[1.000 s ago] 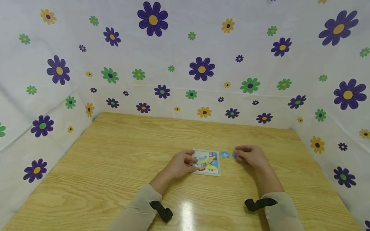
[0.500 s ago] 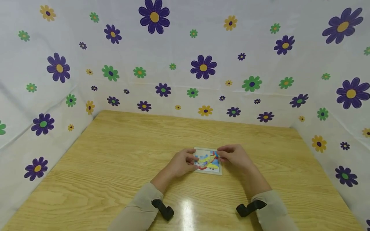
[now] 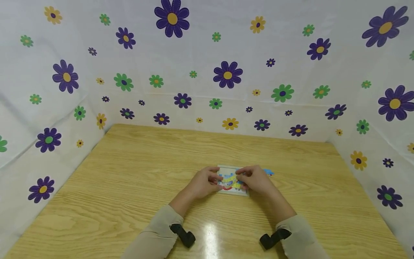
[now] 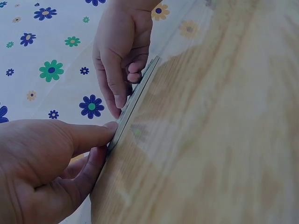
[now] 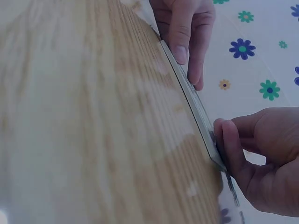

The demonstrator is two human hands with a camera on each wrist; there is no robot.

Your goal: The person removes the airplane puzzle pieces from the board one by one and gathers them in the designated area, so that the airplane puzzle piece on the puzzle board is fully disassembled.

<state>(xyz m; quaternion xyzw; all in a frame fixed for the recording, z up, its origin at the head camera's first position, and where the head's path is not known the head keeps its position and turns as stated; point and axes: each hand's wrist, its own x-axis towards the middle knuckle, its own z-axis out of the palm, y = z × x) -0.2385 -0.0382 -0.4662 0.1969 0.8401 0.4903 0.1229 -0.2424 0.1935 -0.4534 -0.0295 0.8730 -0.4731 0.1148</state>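
Note:
A small jigsaw puzzle tray (image 3: 233, 192) with a pale frame lies on the table, holding pieces that form a yellow, red and blue airplane. My left hand (image 3: 203, 182) grips the tray's left edge between thumb and fingers. In the left wrist view, the thumb presses along the tray's near rim (image 4: 140, 88). Over the tray's right part, my right hand (image 3: 258, 180) pinches at a yellow puzzle piece (image 3: 232, 178) with thumb and forefinger, which partly hide it. Its curled fingers also show close over the tray in the right wrist view.
Beyond the right hand, blue loose puzzle material (image 3: 268, 172) with a red spot lies on the table, partly covered by the hand. The wooden table (image 3: 129, 172) is enclosed by a white flowered cloth (image 3: 200, 50) at back and sides. Black wrist cameras (image 3: 273, 239) sit on both sleeves.
My right hand has come left from the blue loose pieces to the puzzle tray, then further over its picture. The left hand stays at the tray's left edge.

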